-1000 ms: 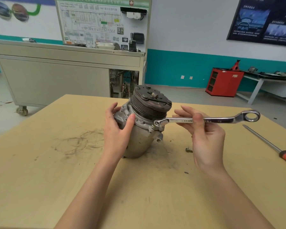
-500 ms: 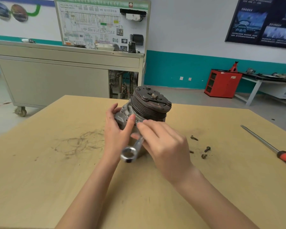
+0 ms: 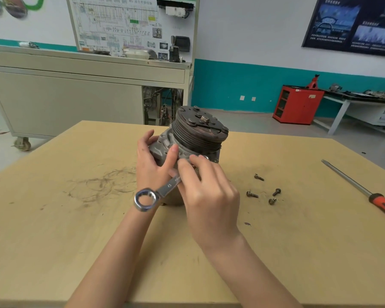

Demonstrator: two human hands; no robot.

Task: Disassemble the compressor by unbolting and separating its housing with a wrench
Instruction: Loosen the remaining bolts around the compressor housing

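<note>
Head view: the compressor (image 3: 199, 132) stands on the table (image 3: 76, 230) near its far edge, pulley end tilted up and away. The left hand (image 3: 152, 167) grips the housing's left side, thumb pressed on the flange. The right hand (image 3: 209, 196) curls round the wrench (image 3: 165, 188), whose ring end points near-left over the left wrist; its other end is hidden under the fingers. Four loose bolts (image 3: 258, 177) lie to the right, a screwdriver (image 3: 362, 191) further right.
</note>
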